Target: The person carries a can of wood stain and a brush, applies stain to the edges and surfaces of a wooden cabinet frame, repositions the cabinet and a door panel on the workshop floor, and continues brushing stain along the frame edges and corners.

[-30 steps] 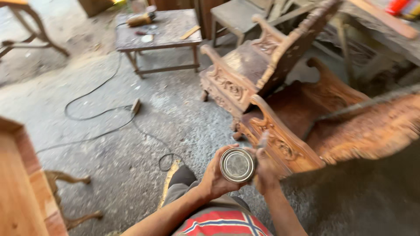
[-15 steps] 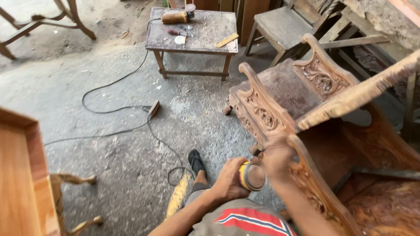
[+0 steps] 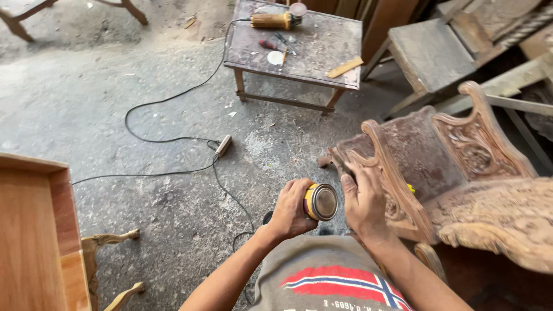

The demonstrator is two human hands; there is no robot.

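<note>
Fingers of the left hand wrap a small yellow tin at lower centre; its lid is on. Beside it, the right hand rests loosely spread, holding nothing. Carved chair at right looks bare, unfinished.
</note>
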